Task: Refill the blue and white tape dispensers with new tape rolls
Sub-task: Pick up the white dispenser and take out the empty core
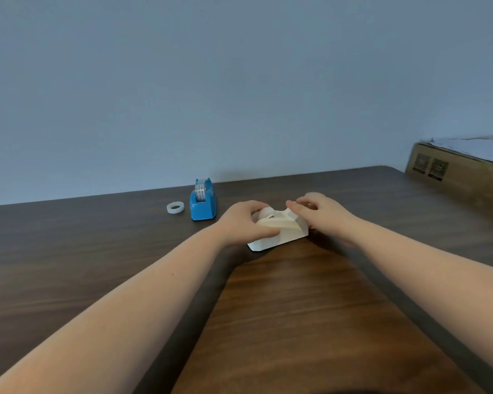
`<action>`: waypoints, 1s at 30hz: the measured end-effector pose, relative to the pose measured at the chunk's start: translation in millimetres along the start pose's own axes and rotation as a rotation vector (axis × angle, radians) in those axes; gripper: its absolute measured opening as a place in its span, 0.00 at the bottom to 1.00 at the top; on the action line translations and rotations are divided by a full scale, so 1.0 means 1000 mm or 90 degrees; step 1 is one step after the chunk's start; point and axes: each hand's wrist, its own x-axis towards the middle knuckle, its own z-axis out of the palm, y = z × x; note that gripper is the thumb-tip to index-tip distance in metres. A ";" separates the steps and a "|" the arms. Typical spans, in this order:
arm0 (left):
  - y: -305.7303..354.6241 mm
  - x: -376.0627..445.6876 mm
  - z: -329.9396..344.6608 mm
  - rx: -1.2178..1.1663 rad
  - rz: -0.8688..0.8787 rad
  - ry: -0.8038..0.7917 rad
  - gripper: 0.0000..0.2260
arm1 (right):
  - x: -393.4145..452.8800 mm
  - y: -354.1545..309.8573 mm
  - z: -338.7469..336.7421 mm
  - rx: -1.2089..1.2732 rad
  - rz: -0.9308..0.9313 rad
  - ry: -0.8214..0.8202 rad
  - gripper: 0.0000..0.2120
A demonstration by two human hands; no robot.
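The white tape dispenser (282, 231) lies on the dark wooden table (282, 308), slightly right of centre. My left hand (245, 223) grips its left end, where a tape roll sits in the holder. My right hand (322, 214) pinches at the dispenser's right end, near the cutter. The blue tape dispenser (203, 204) stands upright further back on the left, with a clear tape roll in it. A loose whitish tape roll (175, 207) lies flat on the table just left of the blue dispenser.
A cardboard box (461, 174) with papers on top stands beyond the table's far right corner. A plain wall rises right behind the table's back edge.
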 end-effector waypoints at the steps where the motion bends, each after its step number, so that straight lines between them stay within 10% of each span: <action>1: 0.000 -0.004 -0.002 -0.002 0.002 -0.013 0.25 | -0.006 0.000 0.000 -0.010 -0.003 -0.007 0.31; 30: 0.001 -0.040 -0.005 -0.084 -0.030 0.109 0.13 | -0.035 0.002 0.009 -0.006 -0.048 -0.084 0.32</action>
